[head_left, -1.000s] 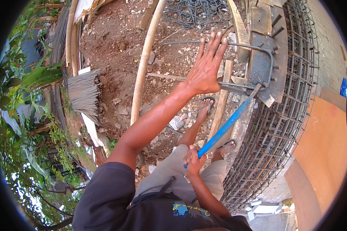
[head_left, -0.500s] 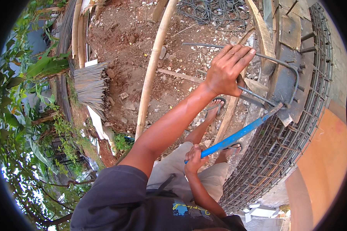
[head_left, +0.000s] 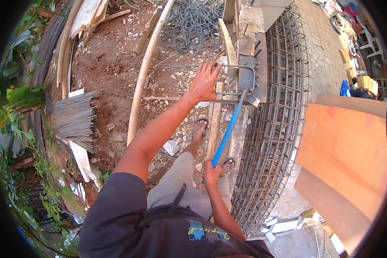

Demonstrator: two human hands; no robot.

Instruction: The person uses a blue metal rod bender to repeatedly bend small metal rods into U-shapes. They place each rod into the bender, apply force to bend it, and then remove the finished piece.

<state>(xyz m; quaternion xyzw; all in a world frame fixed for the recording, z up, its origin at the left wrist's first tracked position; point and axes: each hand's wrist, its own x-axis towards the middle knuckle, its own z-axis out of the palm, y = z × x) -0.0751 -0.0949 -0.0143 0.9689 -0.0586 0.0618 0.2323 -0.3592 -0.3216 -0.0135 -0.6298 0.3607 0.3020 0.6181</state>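
Note:
A steel rebar (head_left: 245,66), bent into a U, lies over a bending plate (head_left: 246,79) with upright pegs. My left hand (head_left: 205,81) reaches across it, fingers draped over the upper leg and thumb side near the lower leg. Lower down, my right hand (head_left: 212,173) is wrapped round a long blue bending bar (head_left: 227,136). The bar slants up to the right, its bare metal tip at the rebar's lower corner. My left palm hides how firmly it grips.
Tied rebar cages (head_left: 271,142) run along my right, beside orange-brown boards (head_left: 344,150). A bundle of cut rods (head_left: 76,120) lies at left, past a bamboo pole (head_left: 141,81). Bent wire-like steel pieces (head_left: 191,26) are heaped ahead. My sandalled feet stand by a wooden plank (head_left: 215,124).
The view has shifted, so the bench and cages appear further left. The blue bar stands more steeply in view. Both hands keep their places on the rebar and the bar.

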